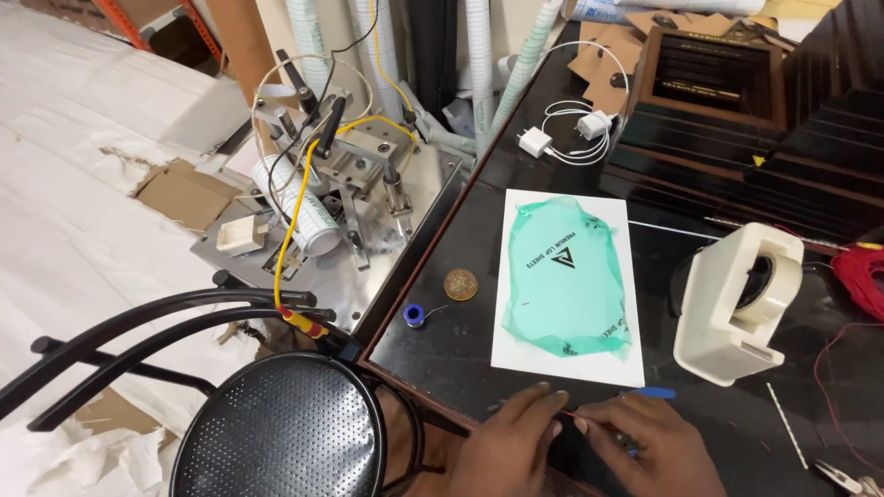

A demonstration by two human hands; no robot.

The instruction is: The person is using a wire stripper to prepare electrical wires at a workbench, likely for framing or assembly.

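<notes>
Left hand point(505, 448): we see it at the near edge of the table point(460, 248), fingers point(543, 398) pressed together and pinching one end of a thin red wire point(569, 416).
Right hand point(649, 446): just right of the left hand, fingers point(589, 421) closed on the same wire; the two sets of fingertips almost touch.
Red wire, position: between the two hands, at the near edge of the dark table, just near of the white sheet point(516, 276).
Red wire, axis: only a short stretch shows; its long axis runs left to right, roughly along the table's near edge. We cannot tell which end is which.
Blue tool point(652, 393): a blue handle lies just far of the right hand, long axis left to right; part of it is hidden by the hand.
White sheet: flat on the table beyond the hands, with a green translucent film point(566, 276) lying on it.
Tape dispenser point(737, 304): cream-coloured, right of the sheet, upright.
Small items: a round copper-coloured disc point(460, 284) and a small blue spool point(414, 316), left of the sheet.
Far side: white chargers with coiled cable point(566, 133).
Left of table: metal fixture point(345, 175) with a yellow cable point(287, 241); black perforated chair point(281, 428) near it.
Right edge: a bundle of red wire point(861, 271) and pliers point(843, 476).
</notes>
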